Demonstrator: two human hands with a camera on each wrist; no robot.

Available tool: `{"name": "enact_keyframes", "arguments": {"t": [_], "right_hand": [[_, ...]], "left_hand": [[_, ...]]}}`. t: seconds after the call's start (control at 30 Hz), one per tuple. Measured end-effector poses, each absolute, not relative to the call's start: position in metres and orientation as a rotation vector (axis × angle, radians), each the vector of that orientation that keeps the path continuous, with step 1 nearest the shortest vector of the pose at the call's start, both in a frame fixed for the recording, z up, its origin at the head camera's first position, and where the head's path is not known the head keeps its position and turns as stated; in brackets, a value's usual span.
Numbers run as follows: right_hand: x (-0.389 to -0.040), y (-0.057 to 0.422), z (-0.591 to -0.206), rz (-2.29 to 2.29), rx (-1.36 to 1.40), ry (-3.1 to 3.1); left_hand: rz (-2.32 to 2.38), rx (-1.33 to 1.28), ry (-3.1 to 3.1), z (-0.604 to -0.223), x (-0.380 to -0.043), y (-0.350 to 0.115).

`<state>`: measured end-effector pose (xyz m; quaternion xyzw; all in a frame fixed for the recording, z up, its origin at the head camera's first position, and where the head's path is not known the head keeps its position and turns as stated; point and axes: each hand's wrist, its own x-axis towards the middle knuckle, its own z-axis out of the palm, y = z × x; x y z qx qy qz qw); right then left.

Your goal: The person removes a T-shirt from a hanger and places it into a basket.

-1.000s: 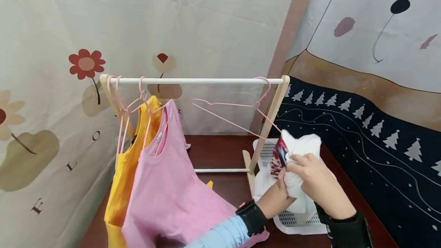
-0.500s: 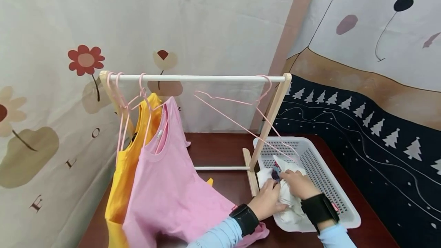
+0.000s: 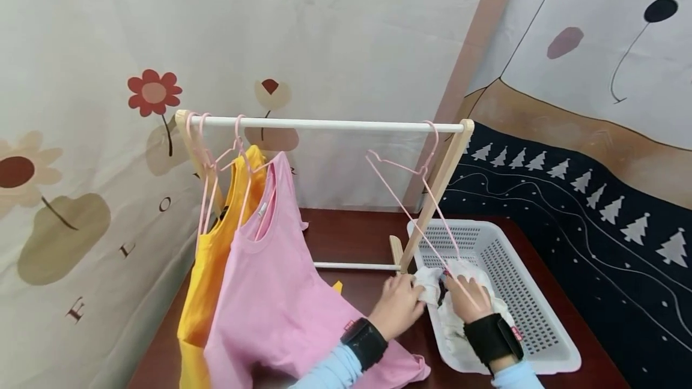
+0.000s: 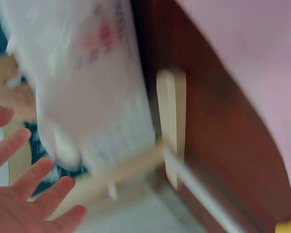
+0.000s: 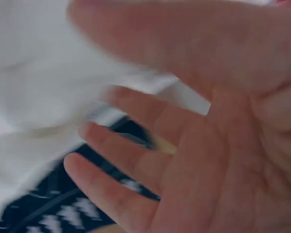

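Note:
A crumpled white garment [image 3: 456, 326] lies in the white plastic basket [image 3: 566, 341], part of it reaching over the left rim. My left hand [image 3: 399, 307] is at that left edge; in the left wrist view its fingers are spread beside the white cloth [image 4: 94, 87], which bears a blurred red and dark print. Over the garment is my right hand [image 3: 469, 301], with loosely straight fingers in the right wrist view near blurred white cloth [image 5: 34, 63]. A bare pink hanger [image 3: 423, 170] hangs from the rack, its lower end overlapping the right hand in the head view.
A white-railed rack [image 3: 324, 125] with wooden legs stands on the dark red table [image 3: 351, 230]. At its left hang a pink top [image 3: 281, 293], a yellow top [image 3: 194, 305] and pink hangers. A patterned cloth backdrop [image 3: 346, 29] rises behind.
Both hands lowered the white garment from beside the hanger into the basket, hiding its red and blue print. The left hand then moved left off it; the hanger swung round.

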<state>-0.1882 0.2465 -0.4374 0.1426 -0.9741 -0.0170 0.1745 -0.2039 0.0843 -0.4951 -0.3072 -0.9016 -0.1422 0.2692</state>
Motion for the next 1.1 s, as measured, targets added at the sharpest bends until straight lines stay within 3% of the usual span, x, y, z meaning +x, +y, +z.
{"name": "enact_keyframes", "arguments": {"t": [0.13, 0.4, 0.63, 0.8, 0.93, 1.1], "right_hand": [[-0.18, 0.216, -0.439, 0.013, 0.575, -2.379], [-0.165, 0.147, -0.43, 0.082, 0.823, -2.685], [-0.151, 0.11, -0.373, 0.297, 1.511, -3.076], [-0.157, 0.093, -0.323, 0.362, 1.95, -2.871], [-0.172, 0.086, -0.292, 0.526, 1.951, -2.746], [-0.209, 0.078, -0.277, 0.635, 1.632, -2.588]], "left_hand": [[-0.395, -0.575, -2.349, -0.473, -0.222, 0.041], [-0.634, -0.078, -2.038, -0.388, -0.235, -0.046], [-0.707, 0.224, -1.96, -0.319, -0.23, -0.067], [-0.765, 0.497, -2.128, -0.298, -0.246, -0.087], [-0.757, 0.66, -2.2, -0.294, -0.251, -0.102], [-0.757, 0.628, -2.216, -0.29, -0.247, -0.116]]}}
